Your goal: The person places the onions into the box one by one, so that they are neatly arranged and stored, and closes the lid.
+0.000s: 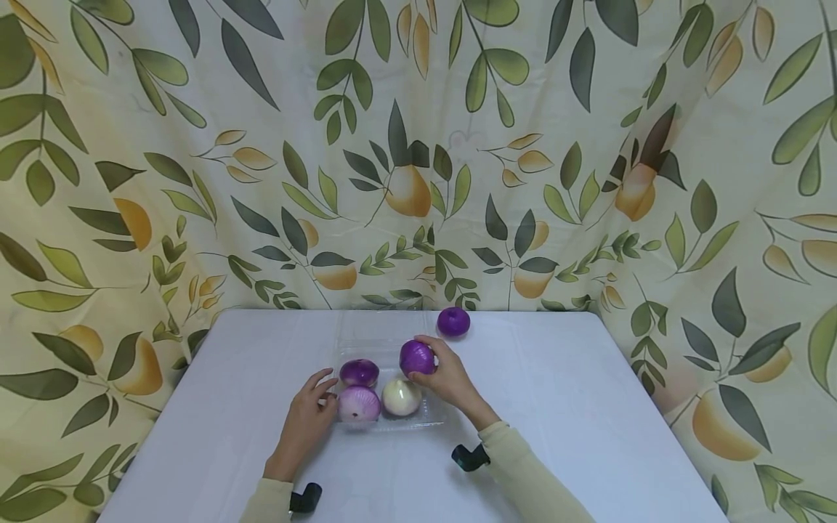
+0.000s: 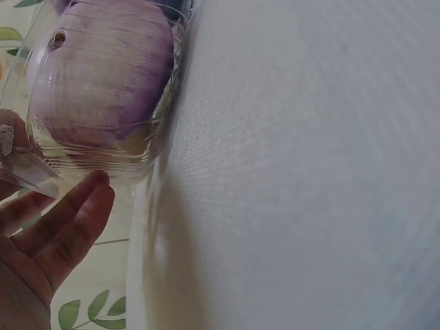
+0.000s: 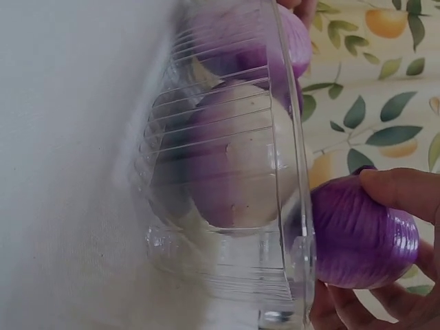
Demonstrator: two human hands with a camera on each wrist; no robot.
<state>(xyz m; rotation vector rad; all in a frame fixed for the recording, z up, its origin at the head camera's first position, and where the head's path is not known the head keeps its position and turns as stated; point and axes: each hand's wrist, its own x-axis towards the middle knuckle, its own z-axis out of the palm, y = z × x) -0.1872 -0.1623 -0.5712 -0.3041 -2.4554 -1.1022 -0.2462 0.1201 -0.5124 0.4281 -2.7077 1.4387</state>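
Note:
A clear plastic clamshell container (image 1: 428,415) lies on the table with its lid open toward the back. Inside it sit a dark purple onion (image 1: 359,373), a paler purple onion (image 1: 359,404) and a mostly white onion (image 1: 402,397). My right hand (image 1: 451,374) grips another purple onion (image 1: 416,358) between thumb and fingers, at the rim over the container's back right part. At the left side of the container is my left hand (image 1: 306,418); its fairly straight fingers (image 2: 75,223) rest by the clear wall, beside the pale purple onion (image 2: 103,75).
One more purple onion (image 1: 453,322) sits on the table near its back edge, right of the transparent lid (image 1: 379,325). The table (image 1: 556,407) has a white cover. A leaf-and-fruit patterned curtain (image 1: 418,145) hangs right behind it.

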